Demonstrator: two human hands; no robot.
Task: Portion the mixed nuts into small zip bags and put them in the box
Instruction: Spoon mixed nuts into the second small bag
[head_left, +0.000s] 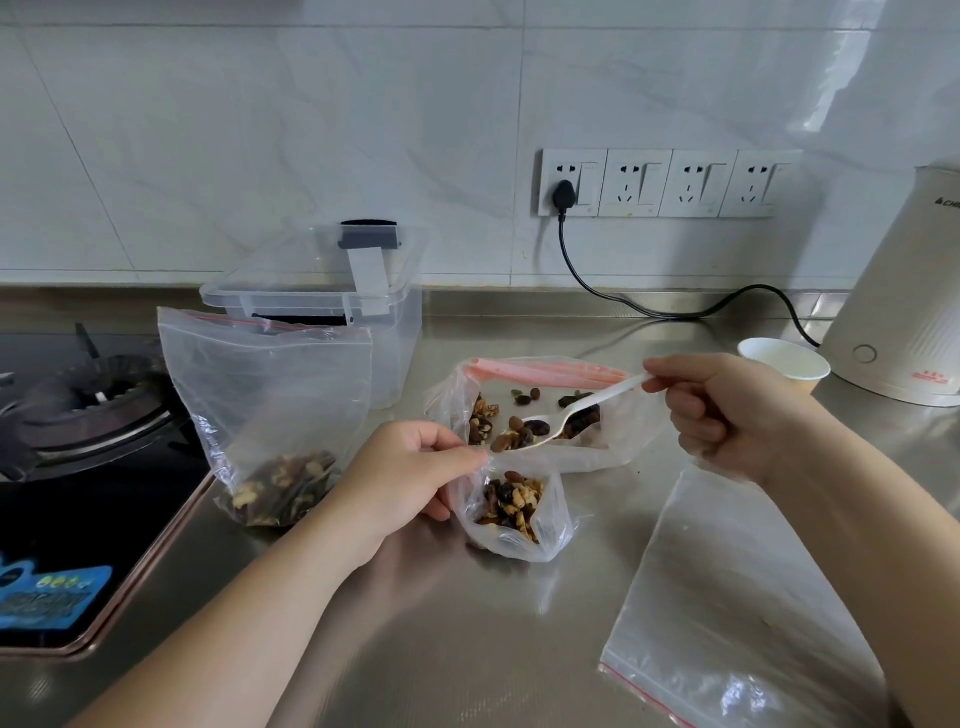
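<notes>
My left hand (402, 470) pinches the rim of a small zip bag (519, 525) and holds its mouth open; mixed nuts lie inside it. My right hand (727, 410) grips the handle of a white plastic spoon (576, 410). The spoon's bowl sits among the nuts in a larger open bag (613, 447) with a pink zip strip, just behind the small bag. Another zip bag (265, 395) with nuts at its bottom stands upright on the left. A clear plastic box (395, 332) with its lid on stands behind that bag.
An empty zip bag (727, 597) lies flat on the steel counter at the right. A paper cup (784, 361) and a white kettle (904, 312) stand at the far right, with a black cord (644, 306) running to a wall socket. A gas hob (88, 415) is at the left.
</notes>
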